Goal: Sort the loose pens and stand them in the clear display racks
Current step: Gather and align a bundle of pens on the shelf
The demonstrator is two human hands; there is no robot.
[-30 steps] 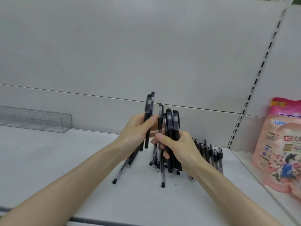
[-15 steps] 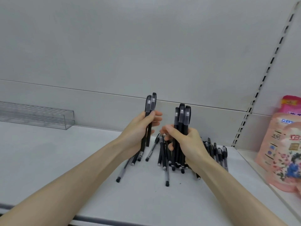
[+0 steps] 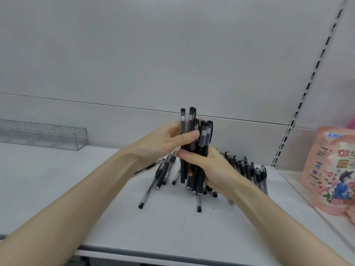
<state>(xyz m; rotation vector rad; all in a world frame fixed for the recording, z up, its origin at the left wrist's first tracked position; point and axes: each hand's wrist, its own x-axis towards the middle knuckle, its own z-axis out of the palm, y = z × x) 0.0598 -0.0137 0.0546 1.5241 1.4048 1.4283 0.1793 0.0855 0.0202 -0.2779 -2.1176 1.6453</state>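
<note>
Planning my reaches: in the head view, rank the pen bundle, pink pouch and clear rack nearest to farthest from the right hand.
1. pen bundle, gripped in the right hand itself.
2. pink pouch, on the right.
3. clear rack, far left, at the back.

Bare shelf [image 3: 57,189] lies open between the clear rack [image 3: 44,135] and the loose pens [image 3: 146,195]; these clutter the middle. Pink pouches [image 3: 330,169] block the right.
</note>
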